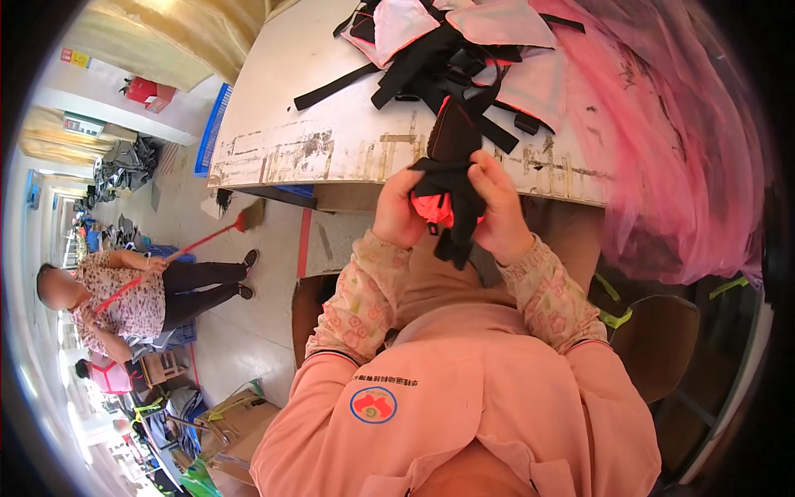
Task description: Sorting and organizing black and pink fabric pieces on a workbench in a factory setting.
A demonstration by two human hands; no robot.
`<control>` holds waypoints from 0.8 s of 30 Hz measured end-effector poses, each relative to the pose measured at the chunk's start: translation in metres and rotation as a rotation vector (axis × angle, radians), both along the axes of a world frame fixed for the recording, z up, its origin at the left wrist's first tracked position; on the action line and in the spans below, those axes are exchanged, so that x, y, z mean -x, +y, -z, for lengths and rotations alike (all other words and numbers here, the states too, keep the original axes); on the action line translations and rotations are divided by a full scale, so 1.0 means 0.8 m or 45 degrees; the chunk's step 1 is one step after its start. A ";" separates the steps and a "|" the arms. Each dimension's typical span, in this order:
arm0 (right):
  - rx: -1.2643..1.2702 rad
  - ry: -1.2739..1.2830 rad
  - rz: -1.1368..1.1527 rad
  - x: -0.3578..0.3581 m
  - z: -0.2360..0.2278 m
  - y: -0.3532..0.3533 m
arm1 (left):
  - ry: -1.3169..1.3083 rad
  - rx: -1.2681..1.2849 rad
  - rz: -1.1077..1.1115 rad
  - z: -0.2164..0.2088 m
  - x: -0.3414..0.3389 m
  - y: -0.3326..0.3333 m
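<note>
My left hand [399, 211] and my right hand [501, 217] are both closed on a black fabric strap piece [455, 178] with a bright coral-pink part. They hold it in front of me at the near edge of the white table [290, 79]. Its dark pointed end, edged in red, reaches up over the tabletop, while a black end hangs down below my fingers. Just beyond lies a loose heap of black straps with buckles [451, 66]. Pale fabric panels with orange-red edging [505, 25] are mixed into that heap.
Sheer pink netting [679, 157] drapes over the table's right side. A blue crate [214, 132] stands by its left end. Out on the floor at left, a person [124, 290] holds a broom [240, 222]. Cardboard boxes [244, 431] sit at lower left.
</note>
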State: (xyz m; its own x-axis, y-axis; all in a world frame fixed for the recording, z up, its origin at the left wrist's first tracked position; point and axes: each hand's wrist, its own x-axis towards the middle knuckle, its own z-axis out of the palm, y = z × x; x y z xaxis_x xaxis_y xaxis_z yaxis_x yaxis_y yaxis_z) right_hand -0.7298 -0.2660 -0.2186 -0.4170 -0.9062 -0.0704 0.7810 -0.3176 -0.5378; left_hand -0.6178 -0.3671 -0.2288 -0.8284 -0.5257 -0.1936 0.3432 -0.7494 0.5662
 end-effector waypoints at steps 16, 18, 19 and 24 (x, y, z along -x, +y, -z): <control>-0.171 1.035 0.475 0.023 0.020 0.014 | 0.358 -0.144 0.010 0.000 -0.013 0.037; -0.228 1.047 0.479 0.025 0.027 0.010 | 0.382 -0.083 0.026 -0.001 -0.021 0.031; -0.209 1.046 0.459 0.026 0.028 0.011 | 0.400 -0.036 0.064 -0.004 -0.026 0.030; -0.215 0.885 0.339 0.043 0.036 0.022 | 0.526 -0.074 0.197 0.005 -0.024 0.035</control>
